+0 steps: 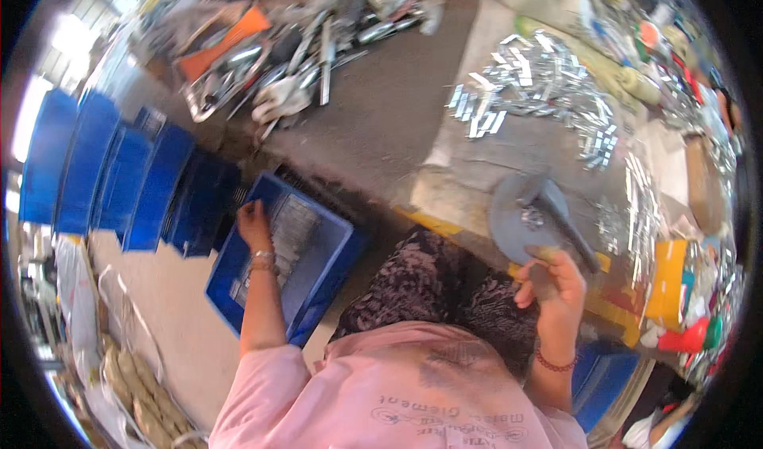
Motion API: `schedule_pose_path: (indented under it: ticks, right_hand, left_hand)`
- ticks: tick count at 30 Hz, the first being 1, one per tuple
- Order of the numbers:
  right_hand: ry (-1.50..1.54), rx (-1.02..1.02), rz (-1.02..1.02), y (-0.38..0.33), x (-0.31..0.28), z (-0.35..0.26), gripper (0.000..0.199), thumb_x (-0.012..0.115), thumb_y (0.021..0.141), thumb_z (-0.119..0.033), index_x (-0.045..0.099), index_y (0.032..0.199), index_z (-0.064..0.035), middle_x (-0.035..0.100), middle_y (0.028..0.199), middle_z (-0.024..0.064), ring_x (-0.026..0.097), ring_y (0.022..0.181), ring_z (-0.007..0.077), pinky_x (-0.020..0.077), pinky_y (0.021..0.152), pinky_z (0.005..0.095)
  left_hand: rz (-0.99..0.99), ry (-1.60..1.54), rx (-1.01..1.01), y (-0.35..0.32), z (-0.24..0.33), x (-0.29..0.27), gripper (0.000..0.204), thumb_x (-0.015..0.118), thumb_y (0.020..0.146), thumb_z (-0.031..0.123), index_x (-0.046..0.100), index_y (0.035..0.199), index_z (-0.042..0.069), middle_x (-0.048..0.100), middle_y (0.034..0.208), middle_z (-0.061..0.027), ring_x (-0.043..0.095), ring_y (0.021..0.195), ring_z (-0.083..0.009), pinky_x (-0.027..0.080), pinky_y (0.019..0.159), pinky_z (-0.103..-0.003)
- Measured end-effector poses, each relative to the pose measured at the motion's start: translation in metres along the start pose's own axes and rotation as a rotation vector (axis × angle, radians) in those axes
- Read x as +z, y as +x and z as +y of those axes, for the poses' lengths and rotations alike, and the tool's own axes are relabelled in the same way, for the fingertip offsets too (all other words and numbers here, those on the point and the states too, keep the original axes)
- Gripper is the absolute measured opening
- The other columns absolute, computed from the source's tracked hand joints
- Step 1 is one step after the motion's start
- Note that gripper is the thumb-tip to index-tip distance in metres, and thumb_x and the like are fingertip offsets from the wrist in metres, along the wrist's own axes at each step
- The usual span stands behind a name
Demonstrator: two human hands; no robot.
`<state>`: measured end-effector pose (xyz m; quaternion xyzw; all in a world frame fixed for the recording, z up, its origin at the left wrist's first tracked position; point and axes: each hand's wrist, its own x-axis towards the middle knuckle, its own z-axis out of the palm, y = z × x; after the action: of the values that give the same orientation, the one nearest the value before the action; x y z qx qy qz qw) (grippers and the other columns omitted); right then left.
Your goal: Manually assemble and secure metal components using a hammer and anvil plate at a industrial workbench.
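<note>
My left hand (253, 225) is over the far left side of a blue plastic bin (336, 228). Its fingers point down toward the rim and are too blurred to show whether they hold anything. Inside the bin lie many thin, greyish metal pieces (296, 230) in rows. My right hand (554, 280) is raised at the bench's near edge with its fingers half curled and apart, and I see nothing in it. Its fingertips are close to a round grey plate (509, 210), which carries a dark bar (568, 225) and a few small shiny bits.
Small shiny metal strips (540, 75) are heaped on the bench beyond the plate. Long metal parts (310, 52) and an orange piece (226, 42) lie at the far left. Blue bins (119, 171) stand stacked at left. A yellow box (670, 282) sits at right.
</note>
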<state>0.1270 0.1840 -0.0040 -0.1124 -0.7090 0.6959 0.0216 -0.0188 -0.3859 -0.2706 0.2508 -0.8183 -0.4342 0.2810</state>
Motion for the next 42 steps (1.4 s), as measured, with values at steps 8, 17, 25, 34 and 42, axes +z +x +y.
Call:
schedule_pose_path:
  ticks: [8,17,25,34,42]
  right_hand:
    - [0.061,0.037,-0.026,-0.007,-0.005,-0.004,0.025,0.066,0.110,-0.008,0.071,0.133,0.0017,0.078,0.101,0.0077,0.071,0.074,0.0091,0.0585,0.064,0.0232]
    - [0.027,0.026,-0.026,-0.004,-0.008,-0.005,0.028,0.062,0.109,0.001,0.071,0.135,-0.0022,0.076,0.102,0.0045,0.070,0.076,0.0093,0.0581,0.067,0.0253]
    - [0.002,0.025,-0.074,-0.022,-0.025,-0.022,0.029,0.069,0.099,0.003,0.071,0.128,0.0004,0.078,0.101,0.0101,0.074,0.084,0.0153,0.0605,0.077,0.0351]
    - [-1.083,-0.264,0.763,0.005,-0.159,-0.007,0.019,0.073,0.092,-0.010,0.074,0.111,-0.0082,0.073,0.103,0.0166,0.075,0.099,0.0399,0.0597,0.082,0.0519]
    - [-1.404,-0.152,0.636,0.045,-0.208,-0.008,0.021,0.067,0.089,-0.017,0.075,0.102,-0.0022,0.074,0.110,0.0234,0.075,0.102,0.0452,0.0599,0.087,0.0552]
  left_hand:
    - [-0.375,-0.357,0.437,-0.033,0.358,0.032,0.016,0.074,0.106,0.008,0.077,0.122,0.005,0.069,0.089,0.0016,0.057,0.072,-0.0058,0.047,0.065,-0.023]
    - [-0.839,0.002,1.030,-0.113,0.427,0.143,0.035,0.086,0.089,0.018,0.074,0.120,0.006,0.073,0.107,-0.0134,0.074,0.094,-0.0310,0.058,0.088,-0.041]
    - [-0.941,0.031,0.970,-0.105,0.432,0.146,0.016,0.081,0.093,0.007,0.075,0.106,0.001,0.071,0.095,-0.0167,0.072,0.087,-0.0338,0.057,0.081,-0.042]
    - [-0.970,0.125,1.177,-0.096,0.441,0.136,0.023,0.076,0.088,-0.002,0.074,0.109,0.008,0.065,0.109,-0.0120,0.067,0.108,-0.0351,0.054,0.091,-0.044]
    - [-1.093,-0.014,0.989,-0.106,0.435,0.121,0.017,0.074,0.093,-0.003,0.068,0.108,0.002,0.065,0.106,-0.0102,0.069,0.099,-0.0270,0.054,0.087,-0.038]
